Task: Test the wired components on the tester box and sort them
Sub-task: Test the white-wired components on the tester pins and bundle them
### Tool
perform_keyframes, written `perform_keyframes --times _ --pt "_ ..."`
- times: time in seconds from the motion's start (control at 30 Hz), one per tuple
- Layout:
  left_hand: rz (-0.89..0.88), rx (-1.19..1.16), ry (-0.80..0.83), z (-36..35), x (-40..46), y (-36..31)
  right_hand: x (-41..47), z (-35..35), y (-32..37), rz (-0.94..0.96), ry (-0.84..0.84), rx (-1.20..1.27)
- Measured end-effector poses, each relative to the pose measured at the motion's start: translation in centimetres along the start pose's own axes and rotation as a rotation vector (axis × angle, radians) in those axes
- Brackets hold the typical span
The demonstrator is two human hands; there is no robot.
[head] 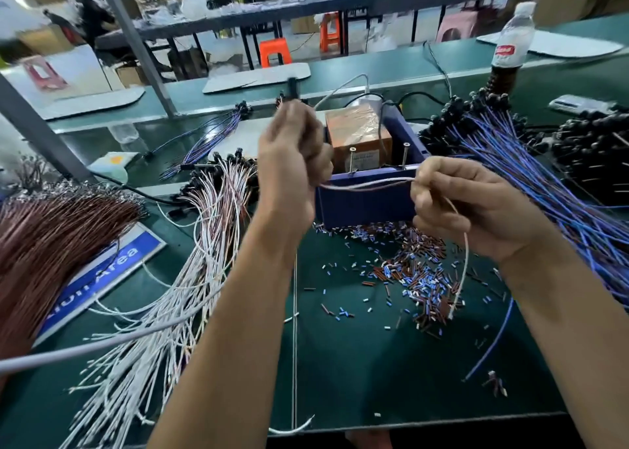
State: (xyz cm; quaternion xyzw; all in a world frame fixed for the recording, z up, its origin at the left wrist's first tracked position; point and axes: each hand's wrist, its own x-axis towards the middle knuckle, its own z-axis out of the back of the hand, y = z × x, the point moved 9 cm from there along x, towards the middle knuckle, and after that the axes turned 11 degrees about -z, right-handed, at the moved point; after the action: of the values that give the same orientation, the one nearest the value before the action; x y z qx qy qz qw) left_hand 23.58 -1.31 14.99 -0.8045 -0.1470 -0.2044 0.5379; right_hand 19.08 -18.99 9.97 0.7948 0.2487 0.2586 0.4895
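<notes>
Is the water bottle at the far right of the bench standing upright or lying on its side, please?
Upright: the water bottle stands with its white cap on top and its base hidden behind black wired components.

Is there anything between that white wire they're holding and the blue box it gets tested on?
Nothing visible. Left hand and right hand stretch the white wire right at the near wall of the blue tester box; its two upright screws stand uncovered just behind.

Two bare forearms enter from the bottom edge. No sleeves, cuffs or gloves are visible on either arm. Left hand and right hand: no rings, no watch, no wrist strap (upper arms lie outside the view). Fingernails are short, unpainted.
</notes>
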Motion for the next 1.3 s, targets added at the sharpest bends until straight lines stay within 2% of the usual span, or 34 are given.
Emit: perform_keyframes --times 0.1,0.17,0.27,0.33,0.47,0.57,0.67,0.77,0.87,0.97,1.03,1.1,1.23,1.3 --pt "-0.236 0.455 0.228 -3.2 -2.5 0.9 0.6 1.2 -1.1 0.011 -0.031 0.216" --pt "-0.337 0.643 0.307 -4.6 -4.0 2.2 1.0 1.9 -1.9 0.015 -0.046 0.340" --pt "-0.391 0.725 0.287 -4.5 -4.8 3.7 1.2 2.9 -3.0 0.058 -0.091 0.391" --pt "-0.403 0.746 0.271 -4.1 -5.1 4.6 0.9 4.1 -3.5 0.081 -0.211 0.269" --pt "-0.351 0.765 0.306 -3.1 -5.9 7.1 0.5 5.8 -3.9 0.082 -0.419 0.117" --pt "-0.297 0.771 0.303 -2.1 -5.8 8.3 0.5 5.8 -4.4 0.045 -0.474 0.044" --pt "-0.244 0.630 0.234 -1.3 -5.7 8.3 0.0 6.1 -4.1 0.051 -0.574 -0.087" --pt "-0.127 0.386 0.131 -0.7 -5.8 8.6 -0.9 6.9 -3.2 0.064 -0.719 -0.272" --pt "-0.081 0.243 0.044 -0.3 -5.8 8.6 -0.8 5.8 -2.9 0.041 -0.686 -0.565" --pt "-0.091 0.203 -0.008 -0.1 -6.0 8.2 0.2 4.3 -4.1 -0.110 -0.574 -0.968" --pt "-0.100 0.238 -0.033 0.1 -6.2 7.9 0.5 3.7 -5.0 -0.179 -0.490 -1.041" --pt "-0.112 0.286 -0.043 0.3 -6.3 7.8 0.5 3.3 -5.1 -0.153 -0.445 -0.911" --pt "-0.158 0.314 -0.073 0.5 -6.4 7.2 -0.5 5.2 -3.8 -0.005 -0.554 -0.428" --pt "-0.202 0.267 -0.125 0.8 -6.6 6.5 -0.7 6.2 -3.4 0.005 -0.608 -0.411"
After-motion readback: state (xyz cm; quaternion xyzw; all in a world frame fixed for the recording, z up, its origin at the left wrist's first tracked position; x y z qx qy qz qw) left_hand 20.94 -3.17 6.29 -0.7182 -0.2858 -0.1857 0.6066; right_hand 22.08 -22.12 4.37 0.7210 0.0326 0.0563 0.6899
